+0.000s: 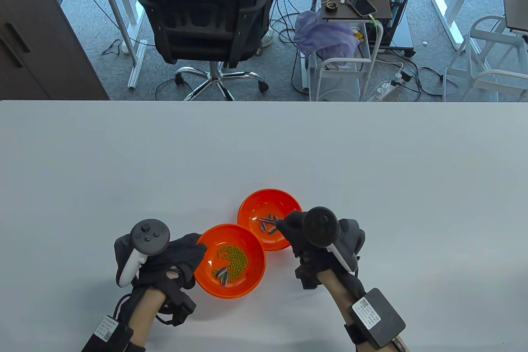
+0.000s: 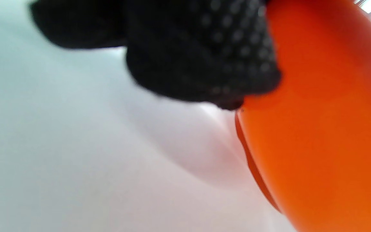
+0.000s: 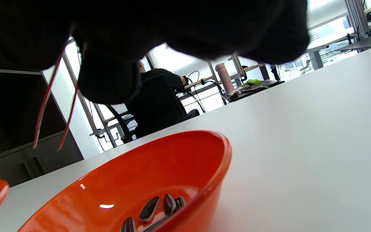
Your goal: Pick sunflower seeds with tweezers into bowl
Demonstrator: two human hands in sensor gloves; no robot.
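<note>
Left wrist view all blur, near bowl (image 2: 317,129) cropped by edge; right hand (image 1: 317,236) hides tweezers (image 1: 268,220) grip.

— Anything you can read here?
— No. White labels (image 1: 104,328) sit on the left forearm pack and on the black box (image 1: 376,318) strapped to the right forearm, each with what looks like a QR code, but the print is too small to make out.
— Elsewhere?
— None.
</note>
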